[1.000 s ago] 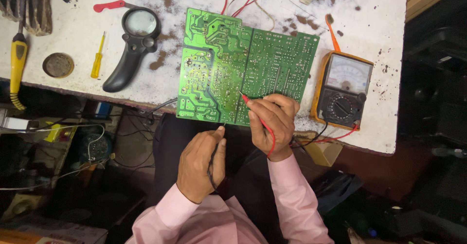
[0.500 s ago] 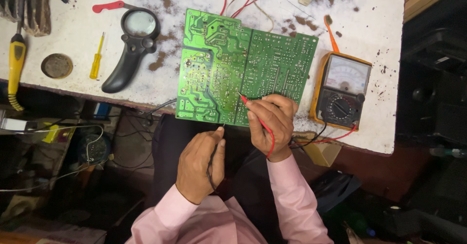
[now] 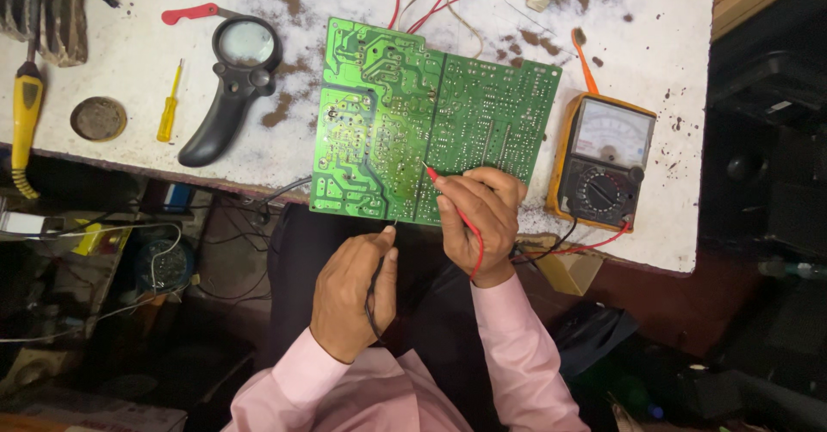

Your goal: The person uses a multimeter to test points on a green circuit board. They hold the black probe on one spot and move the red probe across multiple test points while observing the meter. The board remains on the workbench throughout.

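— Where's the board, and how does it lie?

— The green circuit board lies flat on the white worktop, solder side up. Its long axis runs across my view, left to right, a little tilted, and its near edge hangs just over the worktop's front edge.

— And your right hand?

— My right hand is curled shut around the red probe. The probe slants up and to the left, its tip touching the board close to the near edge. My knuckles rest over the board's lower right corner, wrist bent back toward me, pink sleeve trailing down.

— The left one?

— My left hand sits lower, off the worktop, in front of my lap. It's pinched narrow on the black probe, which points up and slightly right; its tip meets the board's near edge, just left of the red tip.

— What's beside you?

— The yellow-cased analogue meter sits just right of the board, its red lead curling back under my right wrist. A black magnifier lies to the left, with a small yellow screwdriver beyond it.
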